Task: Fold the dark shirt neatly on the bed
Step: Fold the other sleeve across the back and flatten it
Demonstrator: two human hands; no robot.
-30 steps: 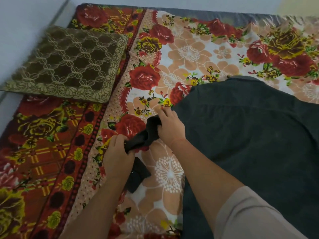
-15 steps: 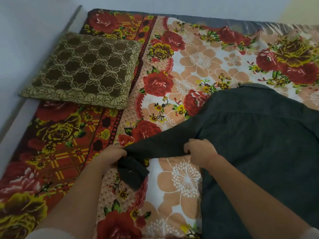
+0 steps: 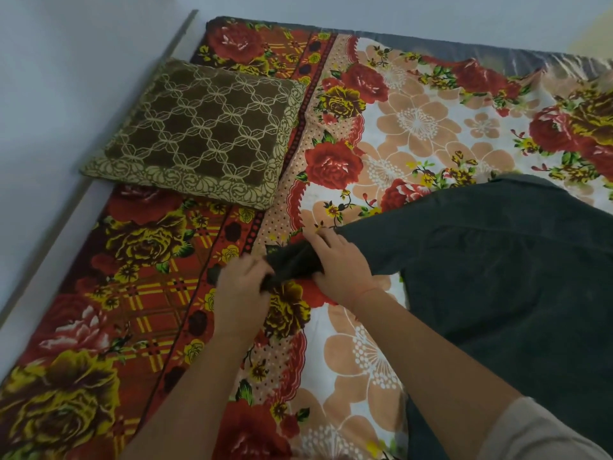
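Dark charcoal woven shirt (image 3: 497,277) lies spread flat on the right half of the bed (image 3: 447,41), on a floral bedsheet (image 3: 365,360) printed with red roses and peach blossoms. Its body runs lengthwise from the far side of the bed toward the person, shoulder end away from them, and it passes out of view at the right and bottom edges. A seam crosses the body near the far end. One long sleeve (image 3: 292,258) leaves the shoulder and stretches left and slightly toward the person, so its long axis lies almost across the bed, with the cuff end pointing at the red-and-yellow bordered strip of the sheet. The sleeve is bunched and narrow where the hands meet it. The left hand (image 3: 242,290) grips the cuff end, its fingers (image 3: 255,267) curled round the dark cloth. The right hand (image 3: 341,263), just beside it toward the shoulder, holds the same sleeve, with fingers (image 3: 316,239) laid over the top and the thumb tucked under the fabric. A thin red thread (image 3: 368,290) circles the right wrist, and a pale beige garment sleeve (image 3: 547,433) shows at the lower right. A square brown cushion (image 3: 202,134) with a cream lattice pattern and scalloped border rests at the bed's far-left corner, well apart from the shirt, beside a pale wall (image 3: 66,94).
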